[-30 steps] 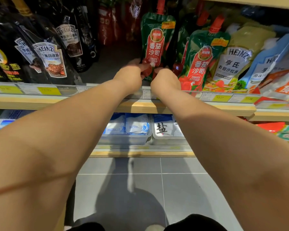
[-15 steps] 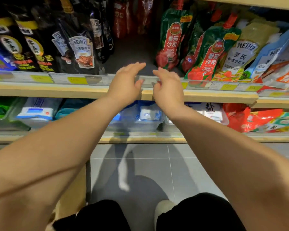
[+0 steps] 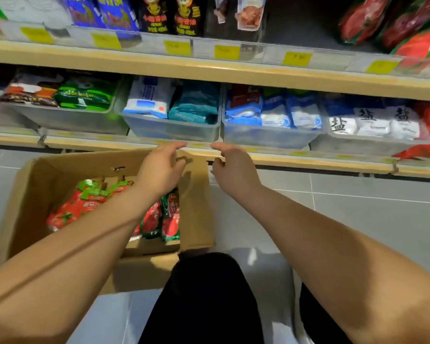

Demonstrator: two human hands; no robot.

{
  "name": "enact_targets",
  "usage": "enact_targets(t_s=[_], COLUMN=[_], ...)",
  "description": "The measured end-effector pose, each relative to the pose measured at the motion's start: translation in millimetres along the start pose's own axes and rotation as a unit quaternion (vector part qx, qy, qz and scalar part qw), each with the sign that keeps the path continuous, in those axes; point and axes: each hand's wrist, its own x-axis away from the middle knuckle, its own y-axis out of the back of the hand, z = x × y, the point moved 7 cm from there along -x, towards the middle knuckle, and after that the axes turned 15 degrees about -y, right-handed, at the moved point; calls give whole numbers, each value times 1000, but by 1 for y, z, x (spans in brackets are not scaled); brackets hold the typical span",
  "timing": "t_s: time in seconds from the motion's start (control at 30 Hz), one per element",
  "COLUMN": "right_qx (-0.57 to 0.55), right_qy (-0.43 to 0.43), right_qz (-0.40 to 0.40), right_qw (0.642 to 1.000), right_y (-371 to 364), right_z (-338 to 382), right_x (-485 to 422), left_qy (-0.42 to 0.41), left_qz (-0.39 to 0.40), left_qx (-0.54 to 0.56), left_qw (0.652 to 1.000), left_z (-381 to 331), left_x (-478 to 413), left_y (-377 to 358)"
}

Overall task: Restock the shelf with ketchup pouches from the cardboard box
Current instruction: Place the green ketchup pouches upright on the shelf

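Observation:
An open cardboard box (image 3: 27, 194) stands on the floor at lower left. Inside it lie several red-and-green ketchup pouches (image 3: 77, 207), some flat on the left, some upright (image 3: 170, 217) on the right. My left hand (image 3: 160, 170) hovers over the box's far right corner, fingers apart, holding nothing. Just right of the box, my right hand (image 3: 233, 167) is also empty with fingers loosely spread. Ketchup pouches on the shelf (image 3: 407, 28) show at the top right, on the upper shelf (image 3: 209, 68).
Dark sauce pouches (image 3: 169, 16) fill the upper shelf's left. Below, clear bins (image 3: 174, 130) hold salt and other bags on the lower shelf (image 3: 308, 160). Grey tiled floor (image 3: 358, 207) lies to the right. My dark-clad knees (image 3: 209, 294) are at the bottom.
Both hands let go of the pouch on the shelf and came down from the upper shelf to the box. The view tilted down, so the box is now in sight.

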Motion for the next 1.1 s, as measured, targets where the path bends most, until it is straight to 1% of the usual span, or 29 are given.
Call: enact_targets(t_s=[0.13,0.23,0.3,0.37,0.43,0.5,0.57,0.63,0.7,0.77,0.83,0.9,1.03,1.1], right_qx=[-13,16,2,-12,-21,-13,4,10,-27,-67,-79,-95,-72,-71], right_qy=[-18,-31,-81,-155,-234,-295,-335,-363,-394,-418,-442,-444,-450,-459], right_qz=[83,122,164,217,257,270,278,278,272,278,279,291,310,311], right_qw=[996,992,983,964,937,917,901,889,877,862,849,842,835,829], right_y=[-73,-126,-158,-194,-223,-249,-267,-278,-288,-300,-307,-313,-318,-321], right_z=[19,25,21,13,3,-7,-18,-28,-38,-44,-50,-51,-57,-59], right_x=[23,37,42,45,46,43,37,30,26,24,24,22,23,24], left_qy=[65,176,251,292,294,290,285,297,318,331,327,328,349,355], left_qz=[26,46,72,104,133,163,200,227,234,232,242,253,246,246], left_qx=[3,35,61,94,126,154,172,187,217,244,260,280,312,308], left_qw=[998,983,963,946,938,930,921,908,893,882,876,866,848,848], left_z=[70,123,150,168,174,181,187,191,194,197,197,196,197,199], left_x=[56,96,119,141,153,159,158,159,162,163,161,160,160,162], left_y=[0,-15,-30,-50,-70,-89,-106,-118,-129,-139,-146,-150,-151,-151])
